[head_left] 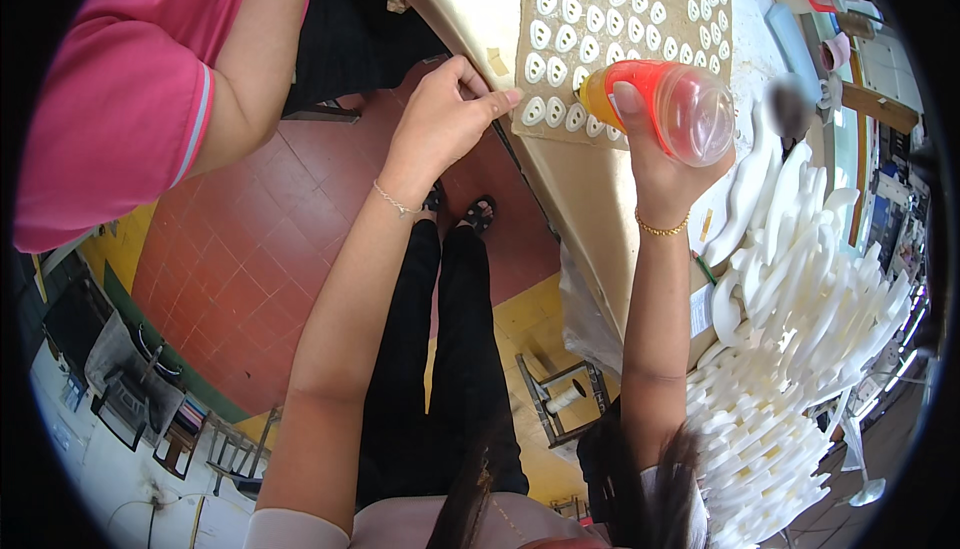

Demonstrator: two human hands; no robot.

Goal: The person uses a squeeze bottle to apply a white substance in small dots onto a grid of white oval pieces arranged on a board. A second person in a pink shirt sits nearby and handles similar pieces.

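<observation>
My right hand (665,174) is wrapped round a clear squeeze bottle (697,119) with a red label and yellow liquid. The bottle is tilted, its narrow end low over a brown board (553,149). Rows of small white oval pieces (565,37) with dark marks lie on that board. Beside the board's near left corner, my left hand (445,114) has its fingers curled in and its thumb reaching to the board's edge. What those fingers hold, if anything, is hidden.
Long white curved pieces (790,209) are heaped right of my right arm on the table (590,209). A person in a pink shirt (120,119) is at my left. Below the table's edge stands a small metal-framed stool (545,389) with a white spool.
</observation>
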